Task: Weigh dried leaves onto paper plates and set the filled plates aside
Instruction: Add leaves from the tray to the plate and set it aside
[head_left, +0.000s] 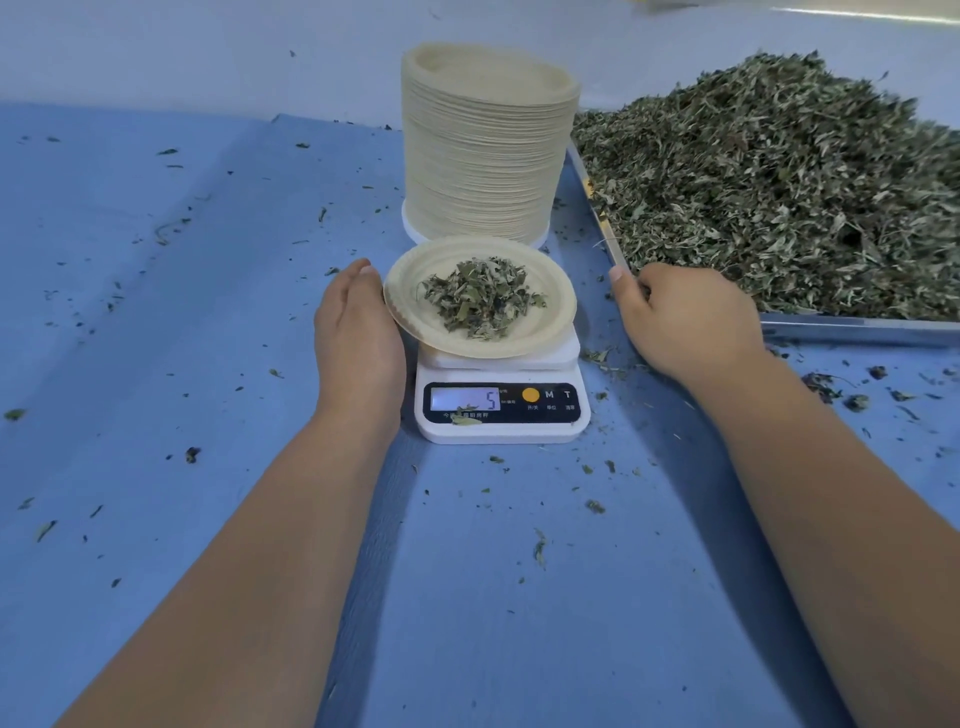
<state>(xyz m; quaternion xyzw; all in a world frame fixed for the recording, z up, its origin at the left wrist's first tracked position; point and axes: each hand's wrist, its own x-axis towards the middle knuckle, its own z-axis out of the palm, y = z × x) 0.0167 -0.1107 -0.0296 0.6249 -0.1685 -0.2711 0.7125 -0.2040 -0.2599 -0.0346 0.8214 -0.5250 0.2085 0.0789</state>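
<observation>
Left hand (358, 332), fingers straight and pressed together, lies against the rim of the paper plate (556, 312), which sits on the white scale (582, 423) with a small heap of dried leaves (480, 299). Right hand (685, 322) sits at the metal tray (857, 328) corner with fingers curled under; whether it holds anything cannot be told. The blue worktop (208, 312) is strewn with crumbs, a plate stack (488, 156) stands behind the scale, and the tray's leaf pile (779, 182) is cut off at right.

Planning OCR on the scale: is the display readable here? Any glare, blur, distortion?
Head view: display reads 5, slightly soft, no glare, leaf scrap at its lower edge. Head view: wide-angle stretch toward corners; soft shadows on the blue cloth.
</observation>
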